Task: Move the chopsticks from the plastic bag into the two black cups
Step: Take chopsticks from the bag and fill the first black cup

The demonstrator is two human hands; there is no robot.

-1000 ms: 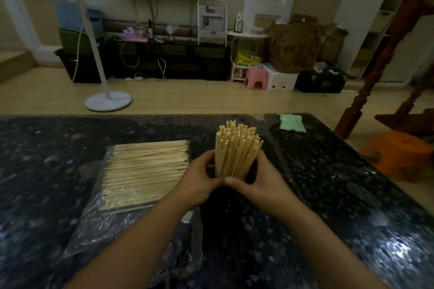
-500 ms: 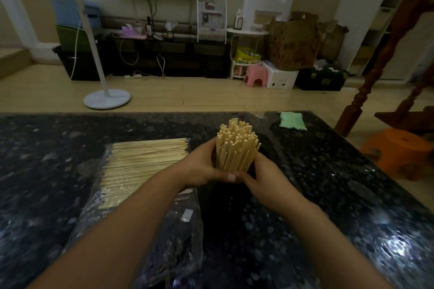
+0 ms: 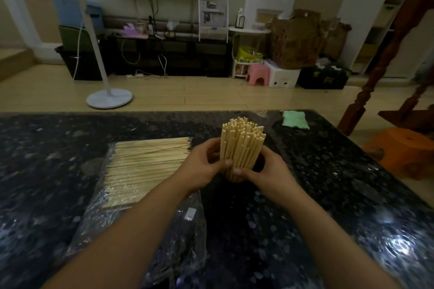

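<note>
So I've got one fat bundle of chopsticks (image 3: 242, 145) standing upright toward the far edge of the table (image 3: 340, 195), roughly mid-width. My left hand (image 3: 202, 169) and right hand (image 3: 265, 175) are both wrapped around its lower part, thumbs pressed on the near side. I think there's a black cup (image 3: 259, 163) down there, but it's so dark against the tabletop I can only make out a bit of it (and I can't spot the second cup at all).

Plenty left, I reckon: the plastic bag (image 3: 145, 225) just left of my hands has a big flat layer of sticks lying in it, reaching down to the near edge.

The table is dark speckled stone, with a green cloth (image 3: 294, 119) by the far right corner. Beyond it: wood floor, a white fan stand (image 3: 109, 98), a pink stool (image 3: 257, 75).
</note>
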